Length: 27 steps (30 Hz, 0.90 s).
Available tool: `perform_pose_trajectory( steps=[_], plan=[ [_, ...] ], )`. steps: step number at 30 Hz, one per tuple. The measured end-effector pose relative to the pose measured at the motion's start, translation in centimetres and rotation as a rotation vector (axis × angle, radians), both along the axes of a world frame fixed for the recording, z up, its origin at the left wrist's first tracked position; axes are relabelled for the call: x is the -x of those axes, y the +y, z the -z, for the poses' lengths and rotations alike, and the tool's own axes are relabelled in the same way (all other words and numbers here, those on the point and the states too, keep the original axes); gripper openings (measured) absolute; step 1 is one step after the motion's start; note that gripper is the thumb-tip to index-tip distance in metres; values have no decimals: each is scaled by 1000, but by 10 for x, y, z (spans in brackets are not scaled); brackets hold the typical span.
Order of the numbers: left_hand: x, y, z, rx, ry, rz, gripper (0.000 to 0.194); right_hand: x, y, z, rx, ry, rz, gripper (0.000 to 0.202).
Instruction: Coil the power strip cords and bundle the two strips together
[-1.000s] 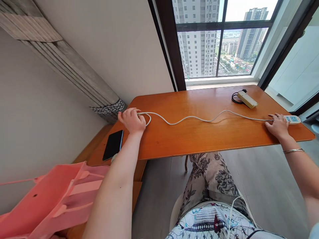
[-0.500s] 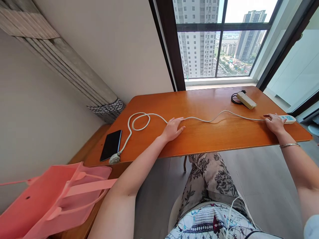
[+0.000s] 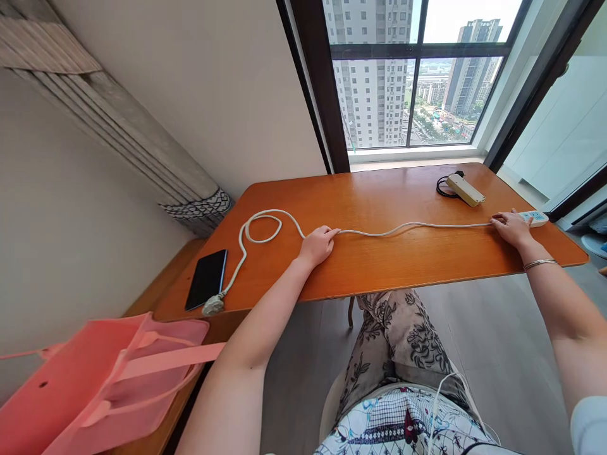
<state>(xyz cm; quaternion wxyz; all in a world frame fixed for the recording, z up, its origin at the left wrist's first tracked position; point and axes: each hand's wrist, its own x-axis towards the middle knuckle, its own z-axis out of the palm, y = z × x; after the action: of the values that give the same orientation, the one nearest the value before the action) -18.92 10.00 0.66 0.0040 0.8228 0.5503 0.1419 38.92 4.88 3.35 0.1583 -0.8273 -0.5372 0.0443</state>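
A white cable [image 3: 370, 234] runs across the orange-brown table [image 3: 408, 265], looped at its left part, with a plug [image 3: 213, 305] at its end near the front left edge. My left hand [image 3: 318, 245] is closed on the cable at mid-table, fingers together. At the right, my right hand [image 3: 511, 227] lies at the near end of a white power strip [image 3: 535, 218], where the cable enters it, and its fingers are wrapped around that end.
A black phone or tablet [image 3: 207, 279] lies beside the plug. At the back right sits a beige adapter [image 3: 465, 189] with a coiled black cord. A pink bag [image 3: 85, 373] stands at the lower left. The window is behind the table.
My left hand has shifted slightly left and its fingers have closed on the cable. Between my hands the cable is straighter. The power strip and my right hand have moved a little left.
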Motion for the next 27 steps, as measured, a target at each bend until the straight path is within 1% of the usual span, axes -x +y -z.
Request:
perform_pose_trajectory(
  steps=[3, 6, 8, 11, 15, 18, 20, 23, 25, 27],
  plan=[
    [-5, -3, 3, -15, -53, 10, 43, 5, 19, -8, 14, -53, 96, 44],
    [-10, -7, 3, -50, -80, -10, 44, 15, 39, -11, -13, -119, 75, 51],
    [-13, -9, 1, -74, -83, -16, 49, 25, 50, -10, -34, -95, 50, 58],
    [-17, -13, -2, -97, -77, 31, 55, 38, 64, -9, -46, -30, 61, 75],
    [-22, -17, -4, -55, -64, 130, 51, 49, 75, -10, -21, 15, 141, 92],
    [-22, -16, -1, -10, -91, 153, 46, 54, 79, -15, 13, 89, 186, 97],
    [-22, -15, 1, 5, -119, 156, 43, 58, 80, -20, 36, 111, 209, 93],
    [-24, -13, 3, 25, -144, 161, 41, 67, 80, -29, 35, 123, 234, 77],
    [-27, -12, 4, 37, -151, 156, 41, 74, 79, -36, 4, 253, 237, 63],
    [-30, -11, 4, 44, -159, 145, 39, 82, 77, -43, -40, 452, 225, 47]
  ],
)
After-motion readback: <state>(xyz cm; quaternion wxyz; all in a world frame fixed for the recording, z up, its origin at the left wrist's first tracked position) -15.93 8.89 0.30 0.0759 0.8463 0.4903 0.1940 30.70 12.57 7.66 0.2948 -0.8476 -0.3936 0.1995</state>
